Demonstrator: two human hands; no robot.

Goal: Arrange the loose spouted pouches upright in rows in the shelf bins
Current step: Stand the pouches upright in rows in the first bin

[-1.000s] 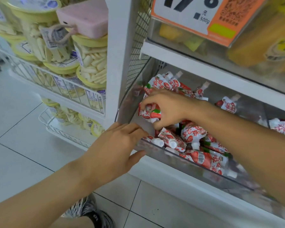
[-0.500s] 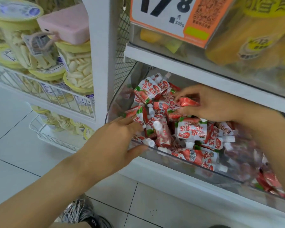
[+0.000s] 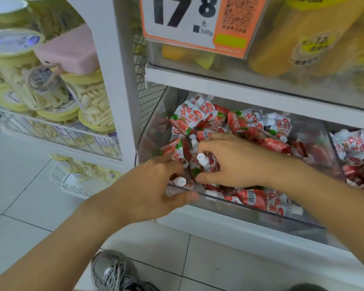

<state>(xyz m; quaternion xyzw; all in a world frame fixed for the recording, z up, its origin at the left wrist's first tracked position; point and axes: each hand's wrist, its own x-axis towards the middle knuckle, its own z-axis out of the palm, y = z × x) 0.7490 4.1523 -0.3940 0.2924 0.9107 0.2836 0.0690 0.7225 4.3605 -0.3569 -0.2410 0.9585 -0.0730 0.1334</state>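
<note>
Red-and-white spouted pouches (image 3: 216,131) lie heaped every which way in the clear bin (image 3: 250,208) on the lower shelf, spouts pointing up, sideways and down; I see no finished row yet. My right hand (image 3: 237,162) sits in the front left of the heap, thumb and fingers curled round one pouch (image 3: 204,164) whose white cap pokes out between them. My left hand (image 3: 147,192) is at the bin's front left corner, thumb hooked along the clear front wall, fingers bent over a capped pouch (image 3: 180,182) at the rim; whether they truly pinch it I cannot tell, as the hand is blurred.

Risks as I judge them: the pouch at the rim lies right against the low front wall, so any nudge from either hand could tip it out onto the tiled floor (image 3: 19,185). Standing my held pouch upright in a loose pile gives it nothing firm to lean on, so it may flop back over. Neighbouring pouches against my right wrist could be dragged along and tangled further. The next bin (image 3: 353,148) to the right is equally jumbled.
</note>
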